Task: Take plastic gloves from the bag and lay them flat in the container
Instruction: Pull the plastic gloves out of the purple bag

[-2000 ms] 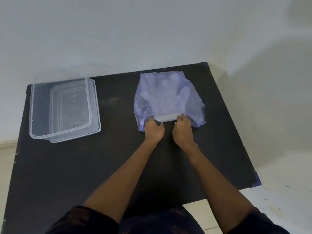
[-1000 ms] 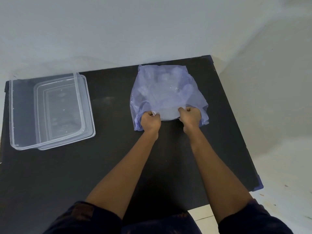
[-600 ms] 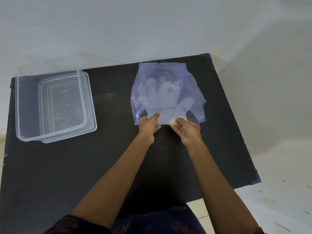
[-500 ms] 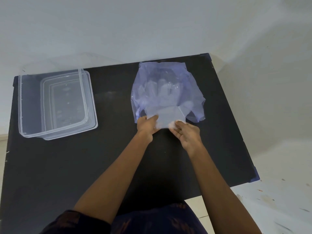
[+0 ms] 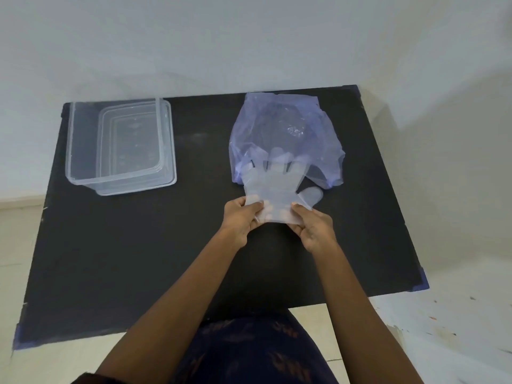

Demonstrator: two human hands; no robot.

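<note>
A pale blue see-through plastic bag point(image 5: 285, 128) lies on the black table point(image 5: 166, 245), right of centre at the back. A stack of clear plastic gloves point(image 5: 273, 187) is mostly out of the bag's near opening, fingertips still inside it and the thumb poking out to the right. My left hand point(image 5: 241, 217) pinches the cuff's left corner and my right hand point(image 5: 311, 227) pinches its right corner. The clear rectangular container point(image 5: 83, 173) stands at the table's back left, with nothing visible in it.
A clear lid point(image 5: 169, 151) lies under the container, showing along its right side. White walls rise behind the table and to its right. The table's near edge is close to my body, and blue tape marks its near corners.
Both hands have pulled the gloves toward me, out of the bag's opening. The palm and thumb now lie outside the bag, where before only the cuff showed.
</note>
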